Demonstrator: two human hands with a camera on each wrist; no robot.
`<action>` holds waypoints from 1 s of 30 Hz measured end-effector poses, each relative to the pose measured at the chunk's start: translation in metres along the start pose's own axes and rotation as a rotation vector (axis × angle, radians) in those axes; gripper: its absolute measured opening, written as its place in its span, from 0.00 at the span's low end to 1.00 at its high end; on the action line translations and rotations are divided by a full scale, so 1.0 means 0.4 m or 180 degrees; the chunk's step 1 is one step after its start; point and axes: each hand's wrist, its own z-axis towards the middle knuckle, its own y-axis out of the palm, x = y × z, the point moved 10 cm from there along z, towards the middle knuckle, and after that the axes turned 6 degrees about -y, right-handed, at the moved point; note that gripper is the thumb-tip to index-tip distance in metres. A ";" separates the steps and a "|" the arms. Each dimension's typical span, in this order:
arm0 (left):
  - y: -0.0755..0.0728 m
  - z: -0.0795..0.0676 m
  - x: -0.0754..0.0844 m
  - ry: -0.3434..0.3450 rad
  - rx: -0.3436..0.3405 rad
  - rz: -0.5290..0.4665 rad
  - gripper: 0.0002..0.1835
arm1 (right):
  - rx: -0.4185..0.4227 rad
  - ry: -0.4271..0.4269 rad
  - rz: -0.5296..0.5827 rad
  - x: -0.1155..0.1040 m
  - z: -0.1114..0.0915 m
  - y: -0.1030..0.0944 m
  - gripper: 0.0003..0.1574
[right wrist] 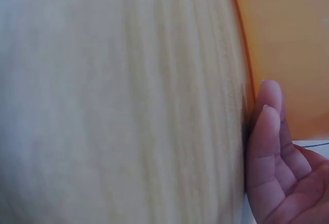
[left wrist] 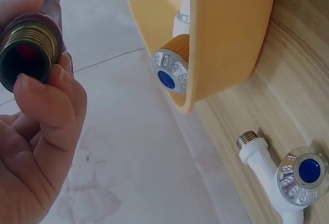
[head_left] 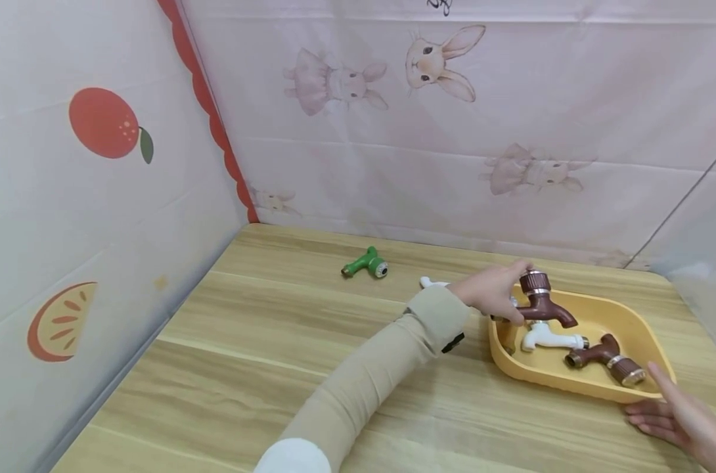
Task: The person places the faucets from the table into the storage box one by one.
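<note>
Currently holding 1 brown tap (head_left: 541,309) in the left hand (head_left: 492,292), right of centre in the head view, over the left part of the yellow basket (head_left: 561,385). Gripped near the threaded end between thumb and fingers, with the ribbed handle up and the spout toward the right of the frame. Seen again at the upper left of the left-wrist view, with the hollow threaded mouth toward the camera. Holding the basket at its lower right corner with the right hand (head_left: 677,412), with the thumb over the rim and the fingers outside; cannot tell how firmly.

Shows, inside the basket, 1 white tap (head_left: 550,337) just below the held tap in the frame, and 1 spare brown tap (head_left: 600,353) farther right. Shows outside, on the wooden table (head_left: 275,315), 1 green tap (head_left: 366,264) near the centre and 1 loose white tap (left wrist: 272,178), partly hidden behind the left hand in the head view.

Looks to be midway through shifting taps between basket and table; cannot tell whether inward or outward. Probably calls next for keeping the pinch firm, clearing rim and neighbouring taps with the spout, and steadying the basket from the right.
</note>
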 end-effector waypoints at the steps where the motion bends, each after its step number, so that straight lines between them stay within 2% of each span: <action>1: 0.000 0.001 -0.001 -0.0008 0.0002 -0.0025 0.49 | 0.0012 -0.0003 -0.0007 0.000 0.001 0.000 0.63; 7: 0.002 0.016 -0.007 -0.0166 0.0001 -0.0078 0.50 | 0.0075 0.0001 -0.0035 -0.002 0.006 -0.004 0.64; 14: 0.018 0.046 0.019 -0.0322 -0.0109 -0.0027 0.54 | 0.0073 0.0022 0.0031 -0.003 0.000 0.003 0.63; 21: 0.020 0.067 0.049 -0.0366 -0.0118 -0.0012 0.52 | 0.0065 0.0045 0.0030 -0.012 -0.008 0.007 0.63; 30: 0.014 0.084 0.065 -0.0449 -0.0145 0.0031 0.50 | 0.0000 0.0079 -0.0037 -0.023 -0.017 0.003 0.62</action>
